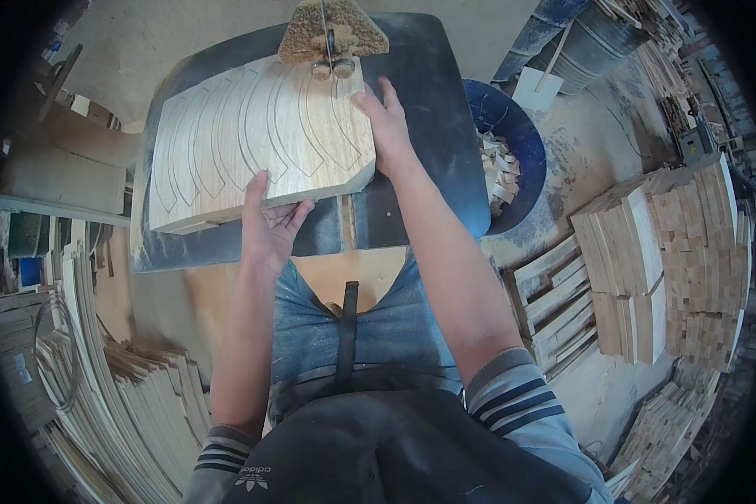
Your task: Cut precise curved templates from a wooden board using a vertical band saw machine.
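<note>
A thick pale wooden block [227,160], marked on top with several curved outlines, lies on the dark band saw table [437,168]. The block's near right corner is cut off at a slant. My left hand [269,223] grips its near edge, thumb on top and fingers against the front face. At the right end, my right hand [386,126] holds the block's side, with the index finger pointing away from me. Just above the far right part of the block hangs the sawdust-covered blade guide [332,38], its rollers close to the wood.
A blue tub [529,160] with wood offcuts stands right of the table. Stacked wood pieces [638,260] and a slatted pallet [554,307] are farther right. Long boards [160,395] lean at the left. Metal drums [592,46] stand at the back right.
</note>
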`<move>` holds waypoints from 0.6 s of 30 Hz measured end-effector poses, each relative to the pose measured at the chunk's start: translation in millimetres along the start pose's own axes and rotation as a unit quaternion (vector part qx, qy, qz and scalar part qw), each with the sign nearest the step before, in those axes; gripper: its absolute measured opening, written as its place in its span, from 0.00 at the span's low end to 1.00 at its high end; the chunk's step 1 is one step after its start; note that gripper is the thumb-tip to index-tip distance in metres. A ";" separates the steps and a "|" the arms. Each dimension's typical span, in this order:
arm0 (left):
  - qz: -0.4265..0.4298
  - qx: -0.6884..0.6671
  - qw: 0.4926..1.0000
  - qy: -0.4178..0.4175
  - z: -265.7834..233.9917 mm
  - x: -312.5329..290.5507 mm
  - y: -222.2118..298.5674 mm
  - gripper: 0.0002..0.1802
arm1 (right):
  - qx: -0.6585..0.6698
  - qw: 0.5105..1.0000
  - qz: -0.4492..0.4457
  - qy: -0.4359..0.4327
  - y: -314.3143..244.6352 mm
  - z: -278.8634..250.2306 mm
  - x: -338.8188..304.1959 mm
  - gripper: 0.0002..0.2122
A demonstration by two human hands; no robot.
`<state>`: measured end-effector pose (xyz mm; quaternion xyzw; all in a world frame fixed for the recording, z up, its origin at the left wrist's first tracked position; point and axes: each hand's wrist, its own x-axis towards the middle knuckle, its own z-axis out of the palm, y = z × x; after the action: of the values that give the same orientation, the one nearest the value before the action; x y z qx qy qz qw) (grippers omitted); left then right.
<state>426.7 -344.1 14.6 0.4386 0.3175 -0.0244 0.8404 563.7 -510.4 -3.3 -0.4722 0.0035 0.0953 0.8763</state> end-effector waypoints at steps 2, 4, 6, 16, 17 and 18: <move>-0.003 0.001 1.000 0.002 -1.3 2.4 1.2 0.44 | 0.001 1.000 0.007 -0.001 0.8 -1.0 1.6 0.42; -0.006 0.003 1.000 0.004 -0.5 3.8 2.3 0.44 | 0.000 1.000 0.002 0.000 2.9 -0.9 3.3 0.41; 0.000 0.008 1.000 0.014 2.4 4.1 3.8 0.44 | -0.001 1.000 -0.004 0.002 4.2 -1.7 5.4 0.41; -0.021 0.009 1.000 -0.017 -4.7 13.3 10.0 0.44 | 0.000 0.999 -0.036 -0.006 8.8 1.2 11.2 0.39; -0.021 0.010 1.000 -0.014 -3.2 14.1 10.2 0.44 | -0.005 0.999 -0.051 0.005 10.3 -0.1 12.9 0.38; -0.021 0.012 1.000 -0.010 -1.8 14.6 10.4 0.45 | -0.006 0.999 -0.052 0.005 11.3 -2.5 13.9 0.38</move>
<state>440.7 -332.9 13.3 0.4418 0.3177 -0.0505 0.8375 575.7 -504.1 -15.3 -0.4773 -0.0167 0.0474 0.8773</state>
